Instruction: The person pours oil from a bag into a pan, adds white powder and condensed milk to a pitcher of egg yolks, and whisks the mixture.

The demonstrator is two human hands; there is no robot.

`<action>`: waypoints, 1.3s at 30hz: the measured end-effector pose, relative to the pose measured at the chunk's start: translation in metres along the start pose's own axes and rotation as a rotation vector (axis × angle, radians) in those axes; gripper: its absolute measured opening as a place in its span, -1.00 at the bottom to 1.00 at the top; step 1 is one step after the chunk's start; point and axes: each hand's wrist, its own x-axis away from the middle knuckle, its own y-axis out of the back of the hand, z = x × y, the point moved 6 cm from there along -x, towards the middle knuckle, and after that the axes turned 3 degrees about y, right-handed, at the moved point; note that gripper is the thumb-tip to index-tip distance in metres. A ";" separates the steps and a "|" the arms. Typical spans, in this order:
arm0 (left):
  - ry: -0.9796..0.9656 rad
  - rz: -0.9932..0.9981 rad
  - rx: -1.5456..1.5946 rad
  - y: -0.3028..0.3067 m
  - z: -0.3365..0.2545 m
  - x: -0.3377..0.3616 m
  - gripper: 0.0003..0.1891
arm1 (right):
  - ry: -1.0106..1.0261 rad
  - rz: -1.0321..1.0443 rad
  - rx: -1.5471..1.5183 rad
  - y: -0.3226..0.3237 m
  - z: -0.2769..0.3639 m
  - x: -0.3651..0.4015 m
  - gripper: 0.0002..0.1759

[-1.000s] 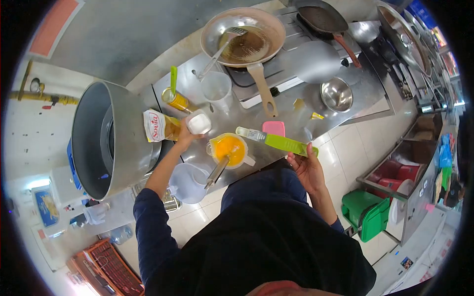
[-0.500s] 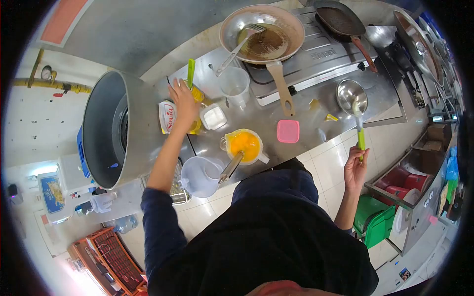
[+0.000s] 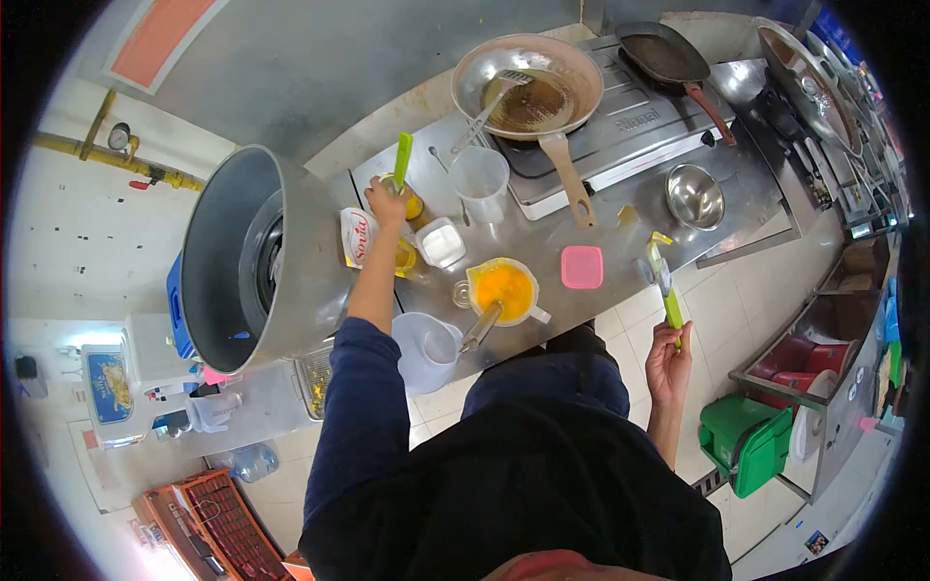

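Observation:
My left hand is closed at the rim of a yellow jar, where a green handle stands up; what the fingers grip is unclear. Beside it are a Sovia packet and a small square tub of white contents. My right hand holds a green-handled utensil, its head at the counter's front edge beside a yellow scrap. Behind that sits a metal bowl. A jug of beaten yellow liquid has a metal utensil leaning in it.
A large pot stands at the left. The stove holds a pan with a slotted turner and a dark pan. A pink lid, an empty clear jug and a plastic pitcher are on the counter.
The view has shifted. My left hand's spread fingers have closed in at the jar. My right hand has drawn the green-handled utensil out of the metal bowl, down and left towards the counter edge.

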 end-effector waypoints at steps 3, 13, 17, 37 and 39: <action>-0.138 -0.077 0.076 0.027 -0.029 0.013 -0.28 | 0.032 -0.024 0.167 0.001 -0.008 0.001 -0.63; -0.283 -0.324 0.501 0.203 -0.150 0.078 -0.26 | 0.197 0.263 1.006 -0.083 -0.119 -0.009 -0.54; -0.181 -0.339 0.659 0.242 -0.145 0.110 -0.28 | 0.319 0.404 1.027 -0.109 -0.120 -0.012 -0.57; -0.209 -0.278 0.860 0.259 -0.114 0.238 -0.09 | 0.099 0.921 2.781 -0.004 -0.141 -0.099 -0.57; -0.111 -0.257 0.972 0.252 -0.110 0.239 -0.10 | -0.067 0.866 2.872 0.065 -0.106 -0.151 -0.51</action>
